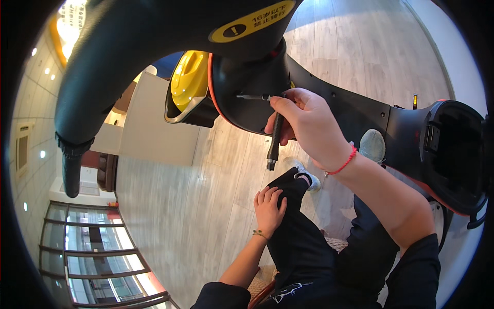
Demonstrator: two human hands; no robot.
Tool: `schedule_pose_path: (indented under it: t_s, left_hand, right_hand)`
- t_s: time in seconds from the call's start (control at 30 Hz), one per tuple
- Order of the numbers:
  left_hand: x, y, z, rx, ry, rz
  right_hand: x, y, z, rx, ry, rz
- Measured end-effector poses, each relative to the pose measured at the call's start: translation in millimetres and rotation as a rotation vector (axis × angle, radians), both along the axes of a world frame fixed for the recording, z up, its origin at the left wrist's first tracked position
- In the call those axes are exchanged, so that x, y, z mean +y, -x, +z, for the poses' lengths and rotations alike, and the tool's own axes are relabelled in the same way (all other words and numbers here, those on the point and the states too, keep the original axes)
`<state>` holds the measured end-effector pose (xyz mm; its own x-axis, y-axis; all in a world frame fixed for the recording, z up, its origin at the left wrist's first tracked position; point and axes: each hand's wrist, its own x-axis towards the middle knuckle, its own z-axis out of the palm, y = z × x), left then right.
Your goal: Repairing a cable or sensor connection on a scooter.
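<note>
In my right hand [303,116] is a black screwdriver [276,135], its handle hanging down between my closed thumb and fingers. The shaft is bent at an angle to the handle, and its slim metal bit points left. The bit's tip meets, or nearly meets, the black housing [252,67] of a large machine; which of the two I cannot tell. A reddish-orange edge runs down the left of that housing. My left hand [268,208] lies open on my knee, fingers stretched out, holding nothing.
A thick black curved arm [77,98] of the machine arches over the upper left, with a yellow warning sticker [252,21]. Beside the housing sits a yellow domed piece [188,80] in a black holder. A long black beam [355,105] runs right to a black end unit [453,154].
</note>
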<state>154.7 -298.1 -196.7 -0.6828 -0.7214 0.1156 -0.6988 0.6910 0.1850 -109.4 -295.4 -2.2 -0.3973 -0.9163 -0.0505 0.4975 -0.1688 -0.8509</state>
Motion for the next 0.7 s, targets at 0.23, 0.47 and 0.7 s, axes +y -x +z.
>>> schedule_pose_path:
  t_s: [0.23,0.47,0.7]
  left_hand:
    - [-10.4,12.9,-1.5,0.081,-0.035,0.008]
    - [-9.7,16.2,-4.0,0.098,-0.048,-0.002]
    - [-10.6,15.2,-2.7,0.1,-0.058,0.014]
  right_hand:
    - [-5.2,1.5,1.9,-0.034,0.053,0.025]
    - [-3.0,5.5,8.3,-0.159,0.054,0.077]
    - [4.1,1.2,26.0,-0.401,-0.033,0.163]
